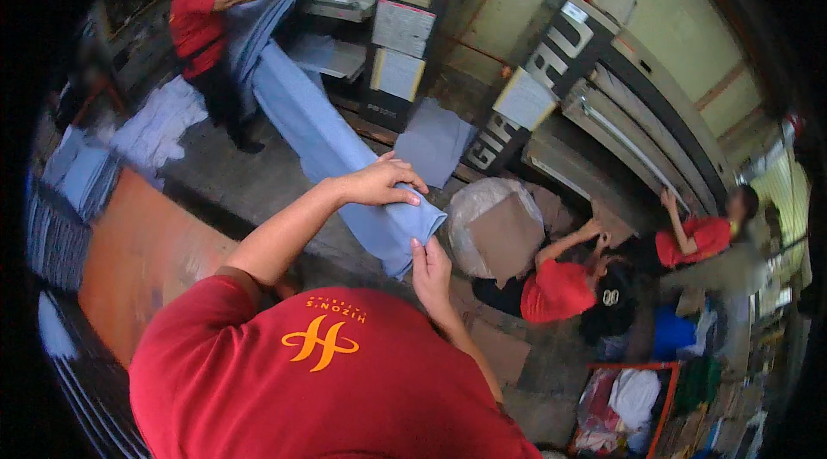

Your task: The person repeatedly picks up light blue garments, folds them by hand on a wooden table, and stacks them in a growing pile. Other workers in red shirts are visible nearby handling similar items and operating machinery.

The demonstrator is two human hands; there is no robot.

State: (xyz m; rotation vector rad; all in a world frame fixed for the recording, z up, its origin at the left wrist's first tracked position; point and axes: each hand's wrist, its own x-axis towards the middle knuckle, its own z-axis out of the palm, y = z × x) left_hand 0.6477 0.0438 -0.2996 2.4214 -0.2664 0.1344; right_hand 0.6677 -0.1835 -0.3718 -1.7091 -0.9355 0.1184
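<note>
A long light blue cloth [314, 119], folded lengthwise, stretches from a co-worker in a red shirt [196, 20] at the far left to my hands. My left hand [385, 182] lies over its near end, the fingers closed round the folded layers and the thumb on top. Below it, my right hand [431, 271] grips the edge near the corner, its thumb up against the cloth. Some of the right fingers are hidden. Beneath my hands, the loose lower part of the cloth hangs down. The co-worker holds up the other end beside a large machine.
Two roller machines [401, 54] line the far side. A grey-blue cloth [435, 140] and a round plastic-wrapped bundle [469, 231] lie ahead. Two people in red [560, 287] work at the right. An orange-brown tabletop [142, 252] and stacked blue cloths [82, 170] stand left.
</note>
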